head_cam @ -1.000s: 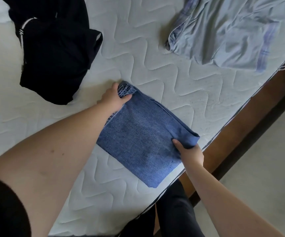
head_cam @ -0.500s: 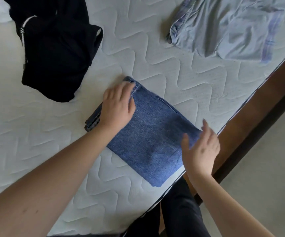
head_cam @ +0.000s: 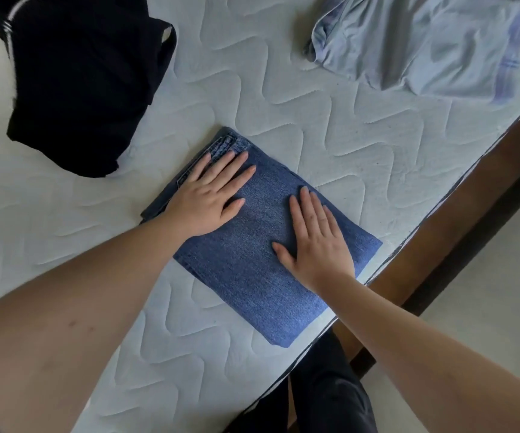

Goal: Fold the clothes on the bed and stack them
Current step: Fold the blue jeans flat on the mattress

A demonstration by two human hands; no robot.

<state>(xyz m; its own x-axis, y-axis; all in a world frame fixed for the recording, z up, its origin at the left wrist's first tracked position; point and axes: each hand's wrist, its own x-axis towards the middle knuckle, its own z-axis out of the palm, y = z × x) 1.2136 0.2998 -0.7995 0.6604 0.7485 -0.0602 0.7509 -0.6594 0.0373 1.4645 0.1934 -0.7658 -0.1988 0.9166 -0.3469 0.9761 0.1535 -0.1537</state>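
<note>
On the near bed edge | left hand (head_cam: 204,203), right hand (head_cam: 316,245) flat, fingers straight, on folded jeans (head_cam: 252,270) | press outward evenly; layers probably aligned

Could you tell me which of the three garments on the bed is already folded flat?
The blue jeans, a neat rectangle under both hands near the bed's edge; the black garment and the pale blue garment lie crumpled.

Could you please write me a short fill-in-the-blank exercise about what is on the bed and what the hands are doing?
1. Both hands, left hand and right hand, press flat on the folded ____.
2. The unfolded garment at the far left is ____ in colour.
3. The light blue garment lies on the ____.

Missing words: jeans; black; mattress
</note>
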